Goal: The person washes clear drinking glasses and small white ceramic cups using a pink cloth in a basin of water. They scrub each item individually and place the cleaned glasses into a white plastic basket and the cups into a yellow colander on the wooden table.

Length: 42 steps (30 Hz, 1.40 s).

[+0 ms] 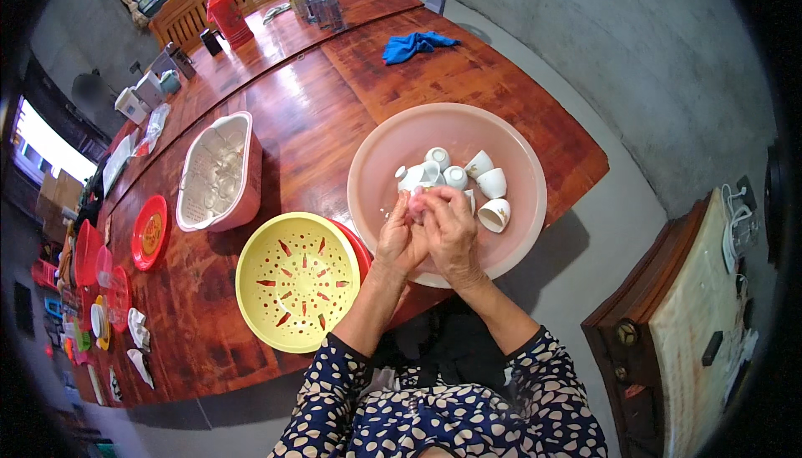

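- You have a small pink wad [417, 206] over the near side of the pink basin; too little shows to tell sponge from cloth, or whether a cup is inside it.
- Your left hand [401, 239] cradles it and your right hand [452, 231] closes in from the other side, fingers together, so both are clamped on it.
- Expect it to be light and soft, giving under pressure; take it by the middle, between thumb and fingertips.
- Under your hands, white cups [491, 183] sit clustered inside the pink basin [528, 232], some tipped over. They look like glazed porcelain: smooth, hard, likely slippery if wet, easily chipped. Hold each around its wall, clear of the thin rim.
- One floral-patterned cup [494, 216] lies on its side toward the basin's right, mouth showing.
- The basin itself looks like pliable plastic, round and wide-lipped.
- Left of the basin, on your side, a yellow colander [259, 307] shows round and slit-shaped holes.
- Farther left of the basin, a rectangular tub [253, 170] holds clear glasses [224, 170], probably brittle.
- Beyond the basin, a crumpled blue cloth [418, 46] lies on the glossy wooden table [309, 157].
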Each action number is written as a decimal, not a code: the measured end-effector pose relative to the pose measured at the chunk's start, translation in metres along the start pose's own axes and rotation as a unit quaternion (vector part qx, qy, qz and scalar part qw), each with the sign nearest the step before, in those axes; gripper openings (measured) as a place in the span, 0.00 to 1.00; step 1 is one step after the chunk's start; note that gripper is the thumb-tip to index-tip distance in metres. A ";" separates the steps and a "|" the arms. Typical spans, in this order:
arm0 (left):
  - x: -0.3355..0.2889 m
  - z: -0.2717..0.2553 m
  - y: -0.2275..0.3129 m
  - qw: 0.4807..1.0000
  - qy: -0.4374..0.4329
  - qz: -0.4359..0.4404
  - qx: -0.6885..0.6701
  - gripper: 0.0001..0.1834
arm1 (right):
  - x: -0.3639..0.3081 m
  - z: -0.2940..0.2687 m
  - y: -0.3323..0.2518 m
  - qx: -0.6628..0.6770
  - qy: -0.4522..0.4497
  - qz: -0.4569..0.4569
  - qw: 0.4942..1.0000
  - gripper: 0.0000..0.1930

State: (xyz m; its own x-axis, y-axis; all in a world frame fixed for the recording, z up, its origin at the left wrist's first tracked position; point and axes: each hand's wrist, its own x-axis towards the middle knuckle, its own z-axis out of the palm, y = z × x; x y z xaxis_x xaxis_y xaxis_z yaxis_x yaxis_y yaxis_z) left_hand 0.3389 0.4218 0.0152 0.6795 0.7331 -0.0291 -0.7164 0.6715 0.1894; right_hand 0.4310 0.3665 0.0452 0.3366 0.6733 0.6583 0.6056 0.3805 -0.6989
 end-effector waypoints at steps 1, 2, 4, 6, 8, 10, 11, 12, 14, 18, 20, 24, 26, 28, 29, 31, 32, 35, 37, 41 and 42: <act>0.000 0.009 -0.004 0.999 0.037 0.019 0.027 0.22 | 0.003 0.001 0.006 0.006 0.025 0.023 0.999 0.10; -0.001 0.014 -0.006 0.995 0.073 0.041 0.054 0.23 | 0.009 0.000 0.009 0.008 0.027 0.048 0.998 0.10; -0.003 0.009 -0.005 0.993 0.069 0.036 0.093 0.24 | 0.019 -0.004 0.014 0.014 0.030 0.098 0.995 0.09; -0.004 0.009 -0.004 0.990 0.074 0.031 0.115 0.24 | 0.020 -0.006 0.022 0.032 -0.005 0.130 0.991 0.09; -0.005 0.011 -0.004 0.988 0.091 0.029 0.118 0.23 | 0.015 -0.009 0.026 -0.012 -0.042 0.140 0.989 0.09; -0.003 0.000 0.003 0.988 0.071 0.008 0.140 0.23 | 0.009 -0.017 0.036 -0.058 -0.105 0.083 0.989 0.08; -0.004 -0.006 0.005 0.987 0.064 -0.003 0.150 0.23 | 0.007 -0.026 0.043 -0.075 -0.157 0.070 0.982 0.08; -0.004 -0.007 0.005 0.988 0.079 0.000 0.131 0.23 | 0.008 -0.036 0.047 -0.093 -0.209 0.054 0.972 0.07; -0.002 -0.003 0.003 0.990 0.106 0.003 0.094 0.23 | 0.008 -0.055 0.051 -0.119 -0.311 0.104 0.937 0.06; -0.004 0.010 0.000 0.990 0.112 0.029 0.087 0.27 | 0.000 -0.057 0.065 -0.163 -0.467 0.108 0.862 0.09; -0.002 0.008 0.000 0.990 0.122 0.037 0.067 0.27 | 0.003 -0.055 0.073 -0.184 -0.557 0.037 0.809 0.10; 0.000 0.009 0.001 0.991 0.103 0.031 0.075 0.27 | -0.005 -0.045 0.089 -0.208 -0.537 0.033 0.817 0.09; 0.000 0.006 0.001 0.990 0.107 0.019 0.096 0.27 | 0.012 -0.042 0.079 -0.161 -0.665 0.052 0.727 0.10; -0.003 0.002 0.008 0.987 0.109 0.011 0.118 0.25 | 0.033 -0.057 0.031 -0.047 -0.552 0.116 0.825 0.10; -0.002 -0.004 0.009 0.985 0.104 0.025 0.132 0.28 | 0.028 -0.060 0.024 0.008 -0.453 0.096 0.886 0.10; 0.001 0.023 -0.004 0.987 0.129 0.041 0.088 0.28 | 0.017 -0.061 0.012 0.086 -0.280 0.074 0.953 0.11; 0.000 0.033 -0.009 0.987 0.141 0.045 0.067 0.28 | 0.013 -0.054 -0.001 0.108 -0.209 0.068 0.970 0.11; -0.005 0.008 0.004 0.999 0.031 0.000 0.041 0.28 | 0.006 -0.027 -0.020 0.084 -0.107 -0.046 0.990 0.13; -0.008 0.020 -0.001 0.999 0.004 -0.030 0.035 0.27 | -0.001 -0.013 -0.002 0.025 -0.093 -0.114 0.989 0.13; -0.007 0.037 -0.006 0.991 0.103 0.032 0.080 0.25 | 0.010 -0.022 -0.007 0.120 -0.106 0.076 0.984 0.12; -0.007 0.029 -0.003 0.994 0.079 0.024 0.077 0.24 | 0.014 -0.024 0.000 0.123 -0.095 0.072 0.985 0.11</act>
State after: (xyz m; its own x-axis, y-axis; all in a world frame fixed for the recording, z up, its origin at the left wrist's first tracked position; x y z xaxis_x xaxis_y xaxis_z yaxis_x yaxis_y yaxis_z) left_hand 0.3412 0.4111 0.0435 0.6024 0.7803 -0.1681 -0.7066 0.6193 0.3423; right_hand 0.4523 0.3607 0.0612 0.2506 0.8293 0.4994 0.3613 0.3984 -0.8430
